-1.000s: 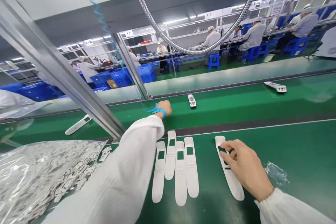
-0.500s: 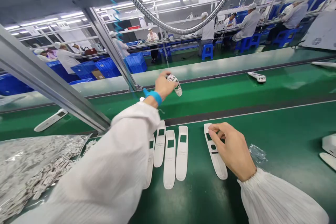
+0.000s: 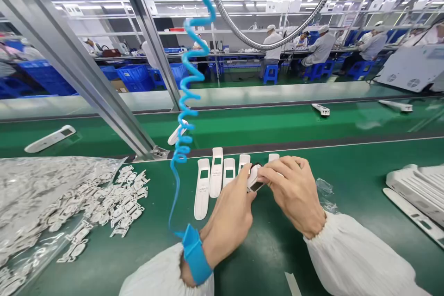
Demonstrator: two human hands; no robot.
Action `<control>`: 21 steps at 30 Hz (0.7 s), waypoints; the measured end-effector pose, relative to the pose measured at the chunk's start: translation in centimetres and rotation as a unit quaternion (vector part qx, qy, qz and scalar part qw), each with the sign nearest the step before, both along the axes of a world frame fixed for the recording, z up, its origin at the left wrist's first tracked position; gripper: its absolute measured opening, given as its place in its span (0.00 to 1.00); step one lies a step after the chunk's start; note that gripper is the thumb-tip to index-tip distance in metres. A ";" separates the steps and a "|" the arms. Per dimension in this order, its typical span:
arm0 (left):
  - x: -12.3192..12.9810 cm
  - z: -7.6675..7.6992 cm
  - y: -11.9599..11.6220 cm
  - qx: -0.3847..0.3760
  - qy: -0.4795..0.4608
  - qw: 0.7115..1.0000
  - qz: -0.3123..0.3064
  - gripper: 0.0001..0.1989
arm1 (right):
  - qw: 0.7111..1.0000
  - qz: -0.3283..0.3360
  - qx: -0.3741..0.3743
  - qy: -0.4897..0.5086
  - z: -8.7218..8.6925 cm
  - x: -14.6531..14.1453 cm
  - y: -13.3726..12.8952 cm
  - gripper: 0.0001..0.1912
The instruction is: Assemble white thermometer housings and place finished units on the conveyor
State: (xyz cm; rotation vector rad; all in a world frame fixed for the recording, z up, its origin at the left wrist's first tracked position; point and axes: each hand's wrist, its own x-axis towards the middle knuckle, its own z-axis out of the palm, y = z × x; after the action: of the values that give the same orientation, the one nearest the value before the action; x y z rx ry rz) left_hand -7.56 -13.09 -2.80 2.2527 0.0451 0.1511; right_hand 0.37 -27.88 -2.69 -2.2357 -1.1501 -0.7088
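Note:
Between my hands is a white plastic handheld device [image 3: 254, 176] with a dark rectangular window; much of it is hidden by my fingers. My left hand [image 3: 229, 210], with a blue wrist strap [image 3: 194, 254] on its wrist, is closed around it from the left. The fingertips of my right hand [image 3: 294, 192] pinch its upper end from the right. Behind my hands lie several long white plastic shells with rectangular cutouts, among them a shell [image 3: 202, 189] at the left of the row. Another shell [image 3: 274, 157] shows only its top edge behind my right hand.
A blue coiled cord [image 3: 190, 69] hangs down to the wrist strap. Small white plastic parts [image 3: 130, 194] and a plastic bag [image 3: 52, 185] of them lie left. More white housings [image 3: 419, 189] are stacked right. Beyond runs a green conveyor [image 3: 249, 125] carrying white devices. A metal post [image 3: 83, 69] slants at left.
My left hand has come back from over the conveyor with the white device, to the middle of the bench. My right hand has left the shell and joined it on the device.

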 end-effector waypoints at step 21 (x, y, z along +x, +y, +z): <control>0.5 2.3 5.7 -0.470 0.012 0.868 0.157 0.21 | 0.959 -0.126 -0.082 0.241 -1.0 6.9 0.9 0.10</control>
State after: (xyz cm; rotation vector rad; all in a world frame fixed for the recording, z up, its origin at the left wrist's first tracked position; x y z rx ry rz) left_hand -7.05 -7.41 -0.45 1.2506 0.4104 0.2169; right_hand 7.29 -27.00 -3.64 -2.5292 -0.7131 -0.1372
